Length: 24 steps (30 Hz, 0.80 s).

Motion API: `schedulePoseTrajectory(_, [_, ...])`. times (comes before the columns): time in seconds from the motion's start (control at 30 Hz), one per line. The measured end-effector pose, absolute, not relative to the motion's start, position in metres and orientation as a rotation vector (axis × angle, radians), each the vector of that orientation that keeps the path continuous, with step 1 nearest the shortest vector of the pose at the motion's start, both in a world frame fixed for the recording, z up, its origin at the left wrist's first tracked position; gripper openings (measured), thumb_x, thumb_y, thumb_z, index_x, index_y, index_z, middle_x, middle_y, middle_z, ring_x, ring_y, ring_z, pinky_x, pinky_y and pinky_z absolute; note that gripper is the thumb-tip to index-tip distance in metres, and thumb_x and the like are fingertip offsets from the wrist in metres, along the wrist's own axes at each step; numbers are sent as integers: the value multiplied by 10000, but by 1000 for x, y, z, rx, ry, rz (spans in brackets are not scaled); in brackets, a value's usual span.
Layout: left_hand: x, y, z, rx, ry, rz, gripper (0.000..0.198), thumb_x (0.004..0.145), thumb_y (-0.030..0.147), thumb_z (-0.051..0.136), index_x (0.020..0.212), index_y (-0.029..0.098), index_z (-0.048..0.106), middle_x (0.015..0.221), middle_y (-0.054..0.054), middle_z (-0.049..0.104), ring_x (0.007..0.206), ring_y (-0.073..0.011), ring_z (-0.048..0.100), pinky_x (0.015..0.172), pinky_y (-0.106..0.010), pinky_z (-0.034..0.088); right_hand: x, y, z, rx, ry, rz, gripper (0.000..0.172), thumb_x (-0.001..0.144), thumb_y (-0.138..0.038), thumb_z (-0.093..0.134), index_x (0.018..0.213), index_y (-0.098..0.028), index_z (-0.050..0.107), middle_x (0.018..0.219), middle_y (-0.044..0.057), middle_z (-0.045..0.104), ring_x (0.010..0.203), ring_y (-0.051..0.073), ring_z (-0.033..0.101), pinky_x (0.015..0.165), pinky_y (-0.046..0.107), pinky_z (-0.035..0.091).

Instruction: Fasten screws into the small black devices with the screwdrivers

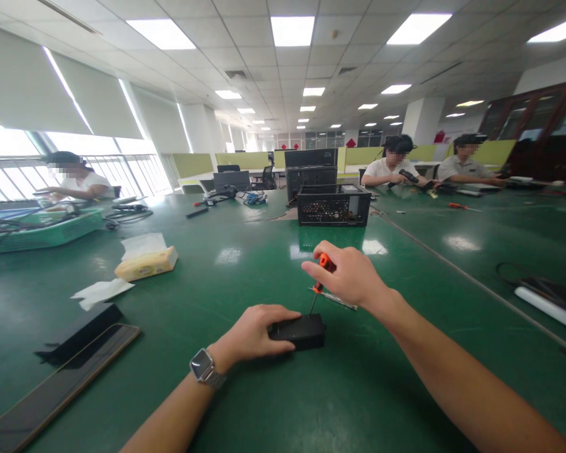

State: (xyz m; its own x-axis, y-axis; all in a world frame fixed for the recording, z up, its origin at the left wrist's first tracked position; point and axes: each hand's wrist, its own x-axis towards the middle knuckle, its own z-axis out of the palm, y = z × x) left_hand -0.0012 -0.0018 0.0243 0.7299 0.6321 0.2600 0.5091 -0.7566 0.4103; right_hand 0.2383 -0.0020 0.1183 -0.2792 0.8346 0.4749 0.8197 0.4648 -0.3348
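Right fingers (317, 272) grip screwdriver (317, 289); left fingers (283, 313), box (306, 333)

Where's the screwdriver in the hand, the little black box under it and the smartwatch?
Screwdriver (317, 289), head view: orange bottom of the handle.
Black box (304, 327), head view: its top face.
Smartwatch (200, 364), head view: its dark screen.

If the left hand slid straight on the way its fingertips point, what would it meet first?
Most likely the screwdriver, which comes down just beyond the left hand, at the black box that hand grips. Depth is unclear in this single view, so the hand might pass beside it.
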Motion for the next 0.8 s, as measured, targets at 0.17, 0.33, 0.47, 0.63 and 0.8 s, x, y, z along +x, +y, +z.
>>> schedulePoseTrajectory(0.17, [-5,-3,30,2530,1005,520,469,802,477,658,1202,234,626,1049,-34,696,850,-164,638,718,-217,477,239,0,116,-1308,-2117,37,170,867,-358,467,911,-227,565,675,-14,604,578,137,505,556,241,276])
schedulePoseTrajectory(0.33, [-6,-4,27,2400,994,533,420,835,416,630,1213,233,618,1062,-21,692,855,-151,632,721,-210,478,238,0,116,-1264,-2102,67,154,856,-331,470,916,-233,572,692,-25,603,584,131,501,560,238,284])
schedulePoseTrajectory(0.47, [-1,-5,22,2411,1009,587,432,846,410,618,1231,215,606,1062,-45,691,840,-158,630,731,-232,497,240,2,117,-1318,-2071,80,325,904,-492,412,846,-233,598,606,-28,576,539,130,480,532,239,257])
schedulePoseTrajectory(0.63, [4,-3,16,2560,932,731,368,877,403,589,1182,204,641,1103,-87,669,946,-184,638,853,-294,522,248,10,115,-1434,-2020,-1,241,896,-384,424,871,-246,620,656,-15,623,552,136,503,527,244,248])
schedulePoseTrajectory(0.8, [2,-5,12,2899,812,839,251,900,310,556,1105,234,680,1176,-99,644,1019,-206,621,862,-333,545,249,15,112,-1507,-2011,-63,290,895,-458,425,911,-249,625,662,-1,634,564,155,526,528,249,254])
